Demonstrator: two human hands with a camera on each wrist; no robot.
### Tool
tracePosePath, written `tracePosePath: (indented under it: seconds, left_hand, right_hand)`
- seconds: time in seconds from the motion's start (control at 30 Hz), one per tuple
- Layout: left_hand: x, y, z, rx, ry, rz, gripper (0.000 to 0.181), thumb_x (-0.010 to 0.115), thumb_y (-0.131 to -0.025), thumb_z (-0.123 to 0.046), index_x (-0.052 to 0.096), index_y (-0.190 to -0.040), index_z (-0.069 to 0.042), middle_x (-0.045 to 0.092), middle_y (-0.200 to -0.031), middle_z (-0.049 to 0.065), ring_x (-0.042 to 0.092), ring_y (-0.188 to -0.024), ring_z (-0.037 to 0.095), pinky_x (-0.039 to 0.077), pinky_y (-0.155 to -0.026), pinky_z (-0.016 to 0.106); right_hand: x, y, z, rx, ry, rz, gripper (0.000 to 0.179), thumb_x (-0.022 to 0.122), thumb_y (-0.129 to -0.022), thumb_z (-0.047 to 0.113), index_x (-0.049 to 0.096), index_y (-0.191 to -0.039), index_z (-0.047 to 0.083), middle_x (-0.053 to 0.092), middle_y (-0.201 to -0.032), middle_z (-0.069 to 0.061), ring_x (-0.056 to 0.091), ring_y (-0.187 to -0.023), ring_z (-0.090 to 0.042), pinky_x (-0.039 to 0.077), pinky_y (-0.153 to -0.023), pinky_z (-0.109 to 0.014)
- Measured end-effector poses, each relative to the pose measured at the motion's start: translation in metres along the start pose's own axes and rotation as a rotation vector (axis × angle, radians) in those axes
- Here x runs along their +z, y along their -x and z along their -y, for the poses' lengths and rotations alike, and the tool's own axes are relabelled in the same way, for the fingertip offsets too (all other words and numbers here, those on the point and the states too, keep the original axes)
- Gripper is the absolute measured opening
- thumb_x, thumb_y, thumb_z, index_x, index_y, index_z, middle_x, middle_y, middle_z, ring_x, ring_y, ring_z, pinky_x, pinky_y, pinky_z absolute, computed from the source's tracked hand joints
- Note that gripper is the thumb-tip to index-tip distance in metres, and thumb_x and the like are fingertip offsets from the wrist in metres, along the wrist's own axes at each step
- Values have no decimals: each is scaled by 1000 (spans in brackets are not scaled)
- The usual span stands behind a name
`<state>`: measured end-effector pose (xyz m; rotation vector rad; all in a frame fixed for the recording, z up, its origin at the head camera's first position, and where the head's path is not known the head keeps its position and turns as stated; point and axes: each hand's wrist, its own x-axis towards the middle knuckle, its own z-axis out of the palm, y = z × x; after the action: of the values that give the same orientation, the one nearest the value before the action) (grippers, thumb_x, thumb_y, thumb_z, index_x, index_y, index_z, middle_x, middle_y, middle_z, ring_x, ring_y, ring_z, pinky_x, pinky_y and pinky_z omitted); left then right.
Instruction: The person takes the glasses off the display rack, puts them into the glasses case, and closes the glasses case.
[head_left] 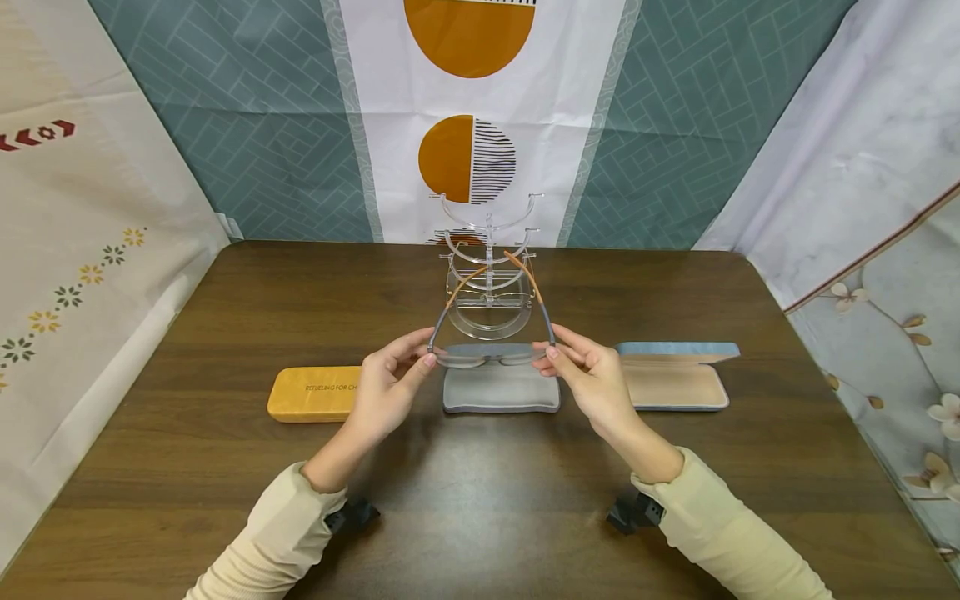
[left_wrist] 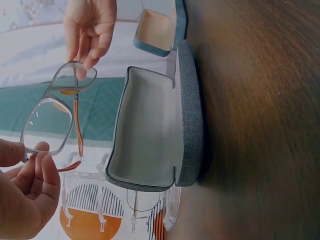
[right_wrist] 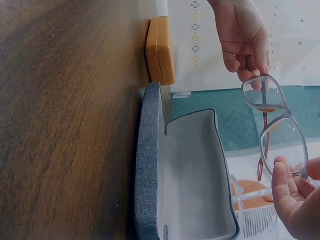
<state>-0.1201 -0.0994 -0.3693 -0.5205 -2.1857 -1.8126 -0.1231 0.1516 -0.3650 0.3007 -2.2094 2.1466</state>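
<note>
Eyeglasses (head_left: 491, 360) are pinched at both ends by left fingers (head_left: 409, 343) and right fingers (head_left: 576, 342), presumably for balance; an open grey glasses case (head_left: 501, 393) is placed below them.

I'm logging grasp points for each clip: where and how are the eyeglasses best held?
Likely at the frame's two outer corners, near the hinges, coming from both sides. The eyeglasses are raised with the temples unfolded forward, so both ends are reachable without crossing the lenses. The left hand and right hand hold these ends.
</note>
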Motion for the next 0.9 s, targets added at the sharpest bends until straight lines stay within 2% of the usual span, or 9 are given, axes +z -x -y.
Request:
tracePosePath:
  seconds: [0.13,0.57,0.9]
  left_hand:
    - [1,1,2,13,1,7,30,57,-83,10,55,-113,14,65,-86,22,57,-68,3,48,-62,15]
    - [3,1,2,-6,7,11,28,57,-84,9,58,-112,11,65,-86,22,57,-68,5,48,-60,17]
    - [5,2,1,8,3,11,25,57,-84,9,60,-109,12,66,-85,21,57,-69,4,49,-60,18]
  right_hand:
    - [0,0,0,-1,-9,3,40,52,-91,0,44,-129,-8,58,-105,-31,65,-75,-12,52,-71,-27]
    - [-1,0,0,-5,-17,-1,39,52,-91,0,45,-128,-9,62,-103,-26,65,-74,-12,53,-70,-28]
    - [-3,-1,0,-31,-22,6,37,52,-91,-1,45,-126,-10,63,-102,-24,65,-74,-12,53,-70,-29]
